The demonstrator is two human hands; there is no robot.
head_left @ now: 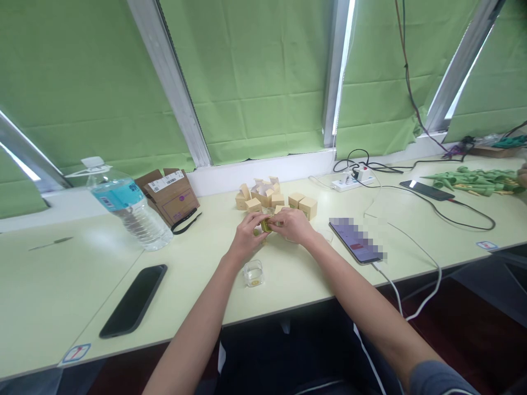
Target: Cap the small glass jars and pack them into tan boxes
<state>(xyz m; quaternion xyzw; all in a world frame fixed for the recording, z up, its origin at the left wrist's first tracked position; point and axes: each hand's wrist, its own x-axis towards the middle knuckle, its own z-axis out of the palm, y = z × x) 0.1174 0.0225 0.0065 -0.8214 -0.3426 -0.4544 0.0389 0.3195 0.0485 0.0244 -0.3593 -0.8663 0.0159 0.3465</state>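
Observation:
My left hand [249, 235] and my right hand [291, 224] meet over the middle of the table. Between their fingertips they pinch a small yellow-green item [265, 225], mostly covered by the fingers, so its kind is unclear. Nearer to me stands a small clear plastic box [253, 272] with a yellow mark low on its front. Just beyond the hands are several small tan cardboard boxes [308, 206], some closed and some with raised flaps [264, 191]. Something clear lies partly hidden behind my fingers.
To the left are a large water bottle [132, 211], an open brown carton [173, 197] and a black phone [134, 300]. On the right lie a charging phone [354, 241], another phone [427, 190], a power strip [353, 180], cables and a green bundle [473, 180].

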